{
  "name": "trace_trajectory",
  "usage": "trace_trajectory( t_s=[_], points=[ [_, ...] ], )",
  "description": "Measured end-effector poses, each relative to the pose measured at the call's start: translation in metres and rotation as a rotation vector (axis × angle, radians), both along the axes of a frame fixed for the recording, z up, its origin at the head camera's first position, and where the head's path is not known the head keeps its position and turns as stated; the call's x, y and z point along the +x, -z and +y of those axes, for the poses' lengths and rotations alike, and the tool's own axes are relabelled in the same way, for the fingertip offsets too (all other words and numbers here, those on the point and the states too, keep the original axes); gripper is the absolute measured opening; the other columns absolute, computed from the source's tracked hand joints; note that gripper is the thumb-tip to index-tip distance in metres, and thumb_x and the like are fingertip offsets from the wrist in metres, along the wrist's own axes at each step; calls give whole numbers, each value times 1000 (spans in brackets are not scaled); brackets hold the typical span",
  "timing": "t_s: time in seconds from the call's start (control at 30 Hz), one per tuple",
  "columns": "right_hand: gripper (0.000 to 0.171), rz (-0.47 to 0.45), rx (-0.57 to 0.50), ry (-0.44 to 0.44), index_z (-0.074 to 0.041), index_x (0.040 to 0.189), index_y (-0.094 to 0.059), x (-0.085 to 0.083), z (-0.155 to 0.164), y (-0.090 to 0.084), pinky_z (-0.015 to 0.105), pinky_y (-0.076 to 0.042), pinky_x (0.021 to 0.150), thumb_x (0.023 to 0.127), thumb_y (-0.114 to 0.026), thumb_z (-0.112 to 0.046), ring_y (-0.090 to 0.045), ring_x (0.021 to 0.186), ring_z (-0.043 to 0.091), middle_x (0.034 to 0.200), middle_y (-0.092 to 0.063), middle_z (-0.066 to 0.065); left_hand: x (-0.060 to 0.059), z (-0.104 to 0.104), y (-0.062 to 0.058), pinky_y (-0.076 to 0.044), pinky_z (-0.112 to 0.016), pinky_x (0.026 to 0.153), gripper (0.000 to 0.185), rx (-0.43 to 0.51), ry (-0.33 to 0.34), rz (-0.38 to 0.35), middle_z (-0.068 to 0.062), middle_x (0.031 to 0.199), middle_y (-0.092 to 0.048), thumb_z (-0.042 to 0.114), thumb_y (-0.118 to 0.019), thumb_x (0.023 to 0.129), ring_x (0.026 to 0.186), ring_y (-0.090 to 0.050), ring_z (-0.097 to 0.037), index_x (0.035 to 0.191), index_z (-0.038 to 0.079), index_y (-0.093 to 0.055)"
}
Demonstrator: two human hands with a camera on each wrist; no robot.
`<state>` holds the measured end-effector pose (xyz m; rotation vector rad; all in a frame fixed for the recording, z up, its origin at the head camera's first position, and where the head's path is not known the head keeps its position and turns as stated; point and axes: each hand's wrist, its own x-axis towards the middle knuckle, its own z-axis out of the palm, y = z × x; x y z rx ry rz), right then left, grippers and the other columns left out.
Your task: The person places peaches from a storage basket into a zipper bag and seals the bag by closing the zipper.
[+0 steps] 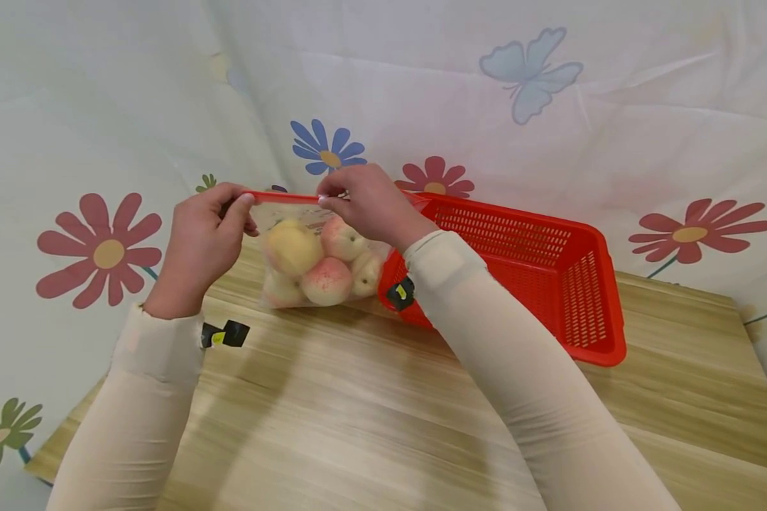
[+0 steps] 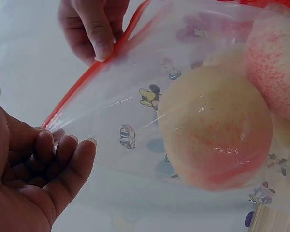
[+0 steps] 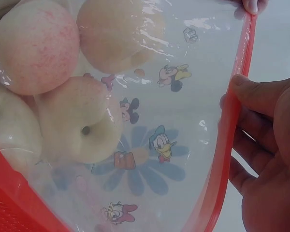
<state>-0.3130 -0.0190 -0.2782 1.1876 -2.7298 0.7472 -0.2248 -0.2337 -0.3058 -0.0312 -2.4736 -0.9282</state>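
A wooden table is set before a flowered cloth. A red basket stands at about two o'clock on it. Just beside the basket, toward nine o'clock, a clear bag is held upright with its base on the table, touching the basket's near corner. Several peaches are seen through the film, which is printed with cartoon figures. The red seal along the bag's top is pinched at its nine o'clock end by the left hand, thumb against curled fingers, and further along by the right hand, thumb pressed on the strip. The bag is judged heavy for its thin, slippery, limp film, and the peaches bruise easily; the stiffer seal strip is judged the surest place for a hold, with the base supported.
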Motion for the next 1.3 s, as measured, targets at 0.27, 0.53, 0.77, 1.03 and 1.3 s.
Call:
trace_trajectory(
  t_s=[0.27, 0.53, 0.77, 1.03, 1.3],
  points=[
    [24, -18, 16, 29, -18, 116, -69, -2, 3, 2, 23, -49, 89, 95, -62, -28, -58, 99, 10, 107, -69, -4, 1, -4, 2, -44, -17, 60, 37, 5, -6, 8, -11, 83, -63, 35, -45, 101, 66, -55, -1, 112, 6, -65],
    [26, -52, 33, 60, -19, 119, -67, -5, 8, 5, 23, -50, 90, 95, -62, -29, -58, 103, 11, 113, -67, -3, 0, -9, 4, -44, -15, 59, 38, 20, -12, 3, -12, 84, -62, 37, -46, 101, 65, -55, 0, 113, 7, -66],
    [26, -51, 30, 66, -19, 118, -68, -7, 11, 7, 24, -50, 91, 95, -62, -28, -58, 103, 12, 113, -68, -2, -1, -13, 6, -43, -17, 58, 38, 19, -21, 8, -11, 84, -63, 37, -46, 101, 65, -54, 2, 112, 7, -66],
    [28, -63, 40, 98, -21, 120, -67, -10, 18, 9, 23, -51, 89, 94, -63, -30, -58, 102, 11, 113, -68, -4, -1, -20, 8, -43, -17, 57, 38, 40, -25, 25, -12, 82, -63, 38, -48, 100, 63, -54, 5, 110, 6, -67],
    [30, -41, 47, 112, -21, 121, -66, -12, 25, 12, 23, -51, 90, 93, -65, -30, -59, 102, 11, 114, -68, -3, 2, -23, 10, -41, -20, 57, 37, 47, -35, 26, -9, 78, -63, 38, -47, 100, 63, -54, 5, 107, 7, -67]
  ],
)
